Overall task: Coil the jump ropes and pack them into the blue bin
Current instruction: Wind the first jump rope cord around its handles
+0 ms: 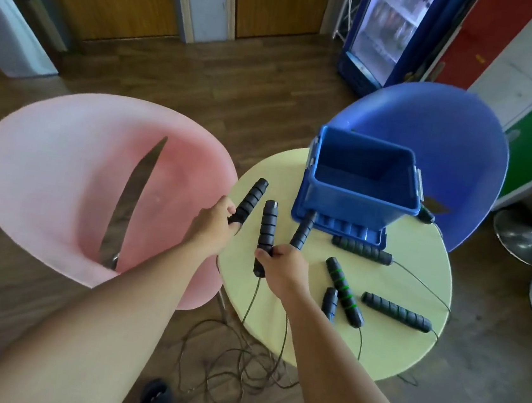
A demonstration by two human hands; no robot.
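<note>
Fingers (228, 211) of my left hand (214, 225) are clamped round the near end of the left handle (251, 199), a black ribbed grip that slants up and away over the left edge of the round yellow counter (277, 176). My right hand (285, 268) has its fingers (277, 252) closed on the middle handle (268, 228), which stands nearly upright, its cord dropping from the near end. A third handle (302, 230) rises from the far side of that same hand, its far tip up against the blue lid (347, 229); I cannot tell how firmly I hold it.

The blue bin (357, 201) stands open on that lid at the far side of the counter, nothing inside it.

To the right of my right hand lie four more grips, none coiled: a plain handle (362, 249) just near of the lid, a green-ringed handle (344, 291), a short handle (329, 299) touching it, and a right-hand handle (396, 312). Another grip end (426, 214) pokes out behind the bin on the right.

Thin cords (240, 360) hang off the near edge and lie tangled on the wooden floor (205, 78). A pink chair (63, 161) sits left, a blue chair (447, 139) far right.
</note>
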